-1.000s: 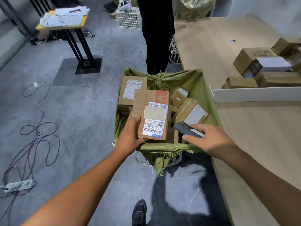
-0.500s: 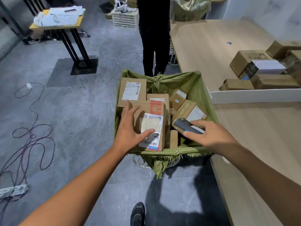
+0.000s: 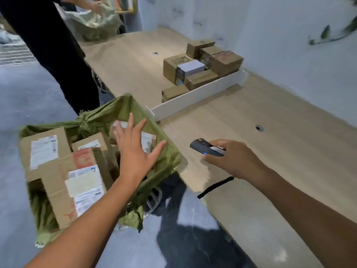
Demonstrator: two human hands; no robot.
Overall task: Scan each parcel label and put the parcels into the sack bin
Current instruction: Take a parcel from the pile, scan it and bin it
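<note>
Several brown cardboard parcels are piled in the green woven sack bin below the spread, empty left hand, while a dark handheld scanner is gripped by the right hand.

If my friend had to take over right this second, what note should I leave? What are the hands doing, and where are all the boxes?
Left hand: open, fingers spread, over the sack bin, holding nothing.
Right hand: grips the scanner above the table.
Done: several parcels lie in the sack bin, with the orange-printed parcel on top at the near side.
Left: a pile of parcels waits on the table behind the white divider. Scan each label, then put each one in the bin.
</note>
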